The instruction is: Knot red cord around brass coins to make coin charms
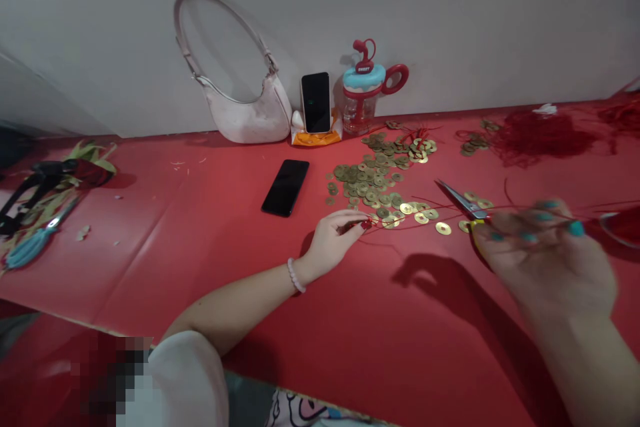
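Note:
My left hand [336,240], with a pink bead bracelet at the wrist, is closed in a pinch on a small red knot [367,223] of cord. Thin red cord [425,223] runs from it to the right, over several brass coins [367,180]. Raised nearer the camera at the right, my right hand [550,260] has its fingers curled and pinched on the red cord; it is slightly blurred. Behind it lie scissors [463,200] with yellow handles, partly hidden by the fingers.
A black phone [286,188] lies on the red table [200,233]. Along the wall stand a pale handbag [250,117], a propped phone [316,103] and a cup [361,103]. Tangled red cord [543,137] lies back right; blue-handled scissors [35,243] lie left.

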{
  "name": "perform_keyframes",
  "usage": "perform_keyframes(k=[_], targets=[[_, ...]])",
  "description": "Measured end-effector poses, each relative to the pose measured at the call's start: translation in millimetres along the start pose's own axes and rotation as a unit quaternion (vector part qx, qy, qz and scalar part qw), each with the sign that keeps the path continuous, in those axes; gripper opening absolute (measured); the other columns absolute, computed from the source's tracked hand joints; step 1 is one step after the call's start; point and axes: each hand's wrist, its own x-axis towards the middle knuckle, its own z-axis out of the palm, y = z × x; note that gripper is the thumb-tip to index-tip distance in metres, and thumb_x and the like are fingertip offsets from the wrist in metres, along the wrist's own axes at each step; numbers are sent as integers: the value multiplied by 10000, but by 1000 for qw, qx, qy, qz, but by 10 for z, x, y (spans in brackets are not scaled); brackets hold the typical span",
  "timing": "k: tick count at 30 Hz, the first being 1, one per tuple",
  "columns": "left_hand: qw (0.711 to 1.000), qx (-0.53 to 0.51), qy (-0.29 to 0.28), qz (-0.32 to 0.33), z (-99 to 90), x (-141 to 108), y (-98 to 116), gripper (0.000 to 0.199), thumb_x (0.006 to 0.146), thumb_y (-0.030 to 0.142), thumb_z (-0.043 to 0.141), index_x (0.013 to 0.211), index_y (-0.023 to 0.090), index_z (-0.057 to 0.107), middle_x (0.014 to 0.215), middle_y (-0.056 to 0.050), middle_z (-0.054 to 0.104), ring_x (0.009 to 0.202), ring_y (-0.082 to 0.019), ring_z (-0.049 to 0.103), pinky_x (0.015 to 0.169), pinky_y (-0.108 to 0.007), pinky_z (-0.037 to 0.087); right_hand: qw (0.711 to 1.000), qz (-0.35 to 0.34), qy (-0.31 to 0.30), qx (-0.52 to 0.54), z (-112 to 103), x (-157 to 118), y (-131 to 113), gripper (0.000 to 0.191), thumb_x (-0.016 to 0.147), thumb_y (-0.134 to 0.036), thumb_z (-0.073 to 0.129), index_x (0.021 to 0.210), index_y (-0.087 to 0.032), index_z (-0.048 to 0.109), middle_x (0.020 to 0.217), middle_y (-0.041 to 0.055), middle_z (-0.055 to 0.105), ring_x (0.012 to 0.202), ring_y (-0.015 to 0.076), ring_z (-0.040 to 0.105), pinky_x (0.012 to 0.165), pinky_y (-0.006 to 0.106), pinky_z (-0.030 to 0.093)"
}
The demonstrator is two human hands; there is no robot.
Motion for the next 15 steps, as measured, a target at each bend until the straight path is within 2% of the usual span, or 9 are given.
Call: perform_keyframes(k=[3,5,7,9,11,15], targets=[[1000,5,-3,6,1,-1,7,166,793,226,581,903,174,693,987,-85,678,913,-178,631,803,-324,518,997,39,-10,-63,140,-28,41,163,840,-404,490,731,-303,557,559,-10,529,516,155,483,534,300,420],[1000,6,-12,12,0,-5,18,172,799,221,572,912,178,694,994,-83,679,914,-176,631,815,-322,515,982,37,-91,-163,263,-57,62,195,798,-389,555,670,-244,568,561,5,567,515,152,509,493,275,408],[1000,4,-18,16,-3,-9,29,174,800,215,569,916,178,694,1005,-85,678,918,-178,631,828,-326,512,950,6,-191,-247,380,-89,80,243,812,-373,520,644,-206,571,580,16,594,522,145,524,489,257,409],[1000,7,-19,19,-5,-13,34,174,800,209,569,915,177,695,1015,-89,677,930,-181,630,842,-333,507,917,-36,-259,-300,467,-117,98,256,841,-328,462,653,-190,568,588,11,598,519,128,521,497,239,402],[999,12,-23,21,-7,-16,34,175,801,200,567,917,174,695,1027,-91,676,948,-184,627,859,-336,499,895,-73,-292,-330,513,-138,117,257,860,-293,427,670,-187,563,583,1,585,515,114,506,509,229,392],[998,18,-37,36,-7,-23,28,185,798,180,566,930,174,696,1053,-89,674,956,-181,627,853,-320,497,876,-97,-300,-365,509,-156,149,267,876,-277,406,658,-188,533,574,-7,559,516,106,486,512,221,372]])
